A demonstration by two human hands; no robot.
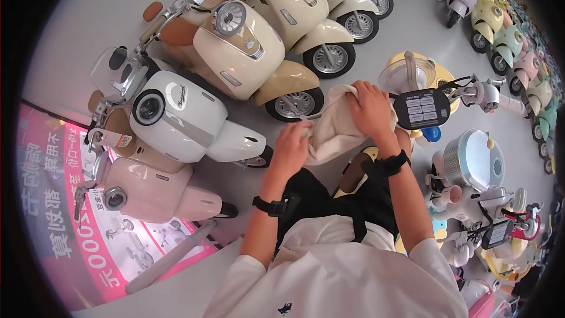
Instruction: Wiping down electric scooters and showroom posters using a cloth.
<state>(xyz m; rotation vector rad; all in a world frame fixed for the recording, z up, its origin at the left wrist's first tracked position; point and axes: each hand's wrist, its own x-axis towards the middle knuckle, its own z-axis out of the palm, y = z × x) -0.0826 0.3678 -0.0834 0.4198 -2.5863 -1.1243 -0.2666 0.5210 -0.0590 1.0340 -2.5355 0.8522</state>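
Note:
A pale beige cloth [332, 134] hangs bunched between my two hands. My left hand [291, 145] pinches its left edge with the fingertips. At the upper right edge, my right hand [370, 106] grips the cloth with curled fingers. Just right of that hand is the dark display panel [422, 108] of a scooter with handlebars [479, 92] and a yellow body. Beyond my left hand stands a cream and tan scooter [240, 48], its front wheel [298, 105] close to the cloth. Part of the yellow scooter is hidden behind the cloth and my right arm.
A white scooter [181, 115] and a pink scooter [145, 190] stand at the left. More cream scooters [300, 9] line up ahead. On the right are a round light-blue basket [474, 159], other handlebars and a long row of small pastel scooters [505, 44]. A lit pink poster [97, 229] is at lower left.

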